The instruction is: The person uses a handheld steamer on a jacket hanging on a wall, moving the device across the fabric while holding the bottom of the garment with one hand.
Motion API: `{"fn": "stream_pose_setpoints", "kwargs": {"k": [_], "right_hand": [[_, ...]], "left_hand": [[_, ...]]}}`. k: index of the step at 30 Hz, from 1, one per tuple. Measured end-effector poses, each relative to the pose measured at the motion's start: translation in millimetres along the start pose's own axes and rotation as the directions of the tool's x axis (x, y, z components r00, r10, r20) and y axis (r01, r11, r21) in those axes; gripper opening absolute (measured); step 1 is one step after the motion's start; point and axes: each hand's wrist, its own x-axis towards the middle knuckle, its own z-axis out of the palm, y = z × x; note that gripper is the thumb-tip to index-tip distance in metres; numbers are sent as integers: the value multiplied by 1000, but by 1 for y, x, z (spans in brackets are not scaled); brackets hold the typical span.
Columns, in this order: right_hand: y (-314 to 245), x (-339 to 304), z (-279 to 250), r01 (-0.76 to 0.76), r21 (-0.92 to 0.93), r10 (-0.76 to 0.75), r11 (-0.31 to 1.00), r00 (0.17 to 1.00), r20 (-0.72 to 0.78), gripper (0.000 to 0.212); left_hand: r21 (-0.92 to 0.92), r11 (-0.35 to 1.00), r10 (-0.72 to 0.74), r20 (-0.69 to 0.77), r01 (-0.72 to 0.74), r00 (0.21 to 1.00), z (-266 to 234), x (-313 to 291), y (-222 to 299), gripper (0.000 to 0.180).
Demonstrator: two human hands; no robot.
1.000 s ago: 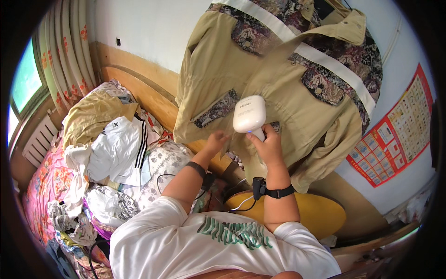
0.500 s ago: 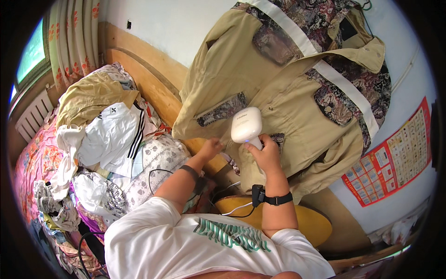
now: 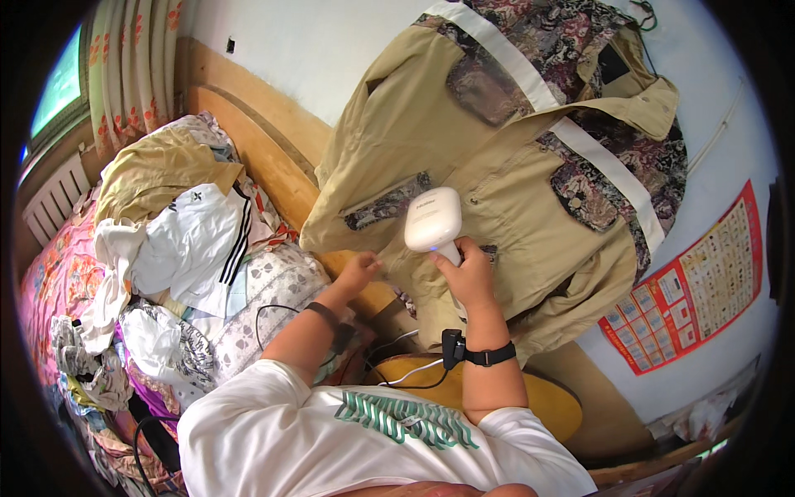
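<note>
A beige jacket (image 3: 505, 182) with dark patterned panels and white stripes hangs spread against the wall. My right hand (image 3: 470, 273) is wrapped round the handle of a white handheld garment steamer (image 3: 434, 219). The steamer's rounded head is in front of the jacket's lower front, beside a patterned pocket flap (image 3: 387, 201); whether it touches the cloth I cannot tell. At the lower left hem, my left hand (image 3: 358, 273) has its fingers pinched together on the jacket's edge. Those fingertips are slightly blurred.
Clothes lie heaped on the bed at left, including a white garment with black stripes (image 3: 195, 240). A wooden headboard (image 3: 265, 157) runs behind it. Below the jacket are a yellow rounded surface (image 3: 546, 406) and a white cable (image 3: 414, 372). A red-edged poster (image 3: 691, 290) hangs at right.
Both hands and the steamer have shifted slightly left and a little down in the picture. The surroundings have shifted slightly too. Both hands keep their holds.
</note>
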Motion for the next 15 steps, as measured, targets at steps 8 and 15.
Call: {"fn": "stream_pose_setpoints", "kwargs": {"k": [8,15], "right_hand": [[17,-20,-21,114,220,-70,969,977,-199,34],[34,-39,-46,-41,129,78,991,952,-297,38]], "left_hand": [[37,999,29,64,-31,998,29,21,65,33],[255,959,112,58,-123,992,78,31,150,26]]}}
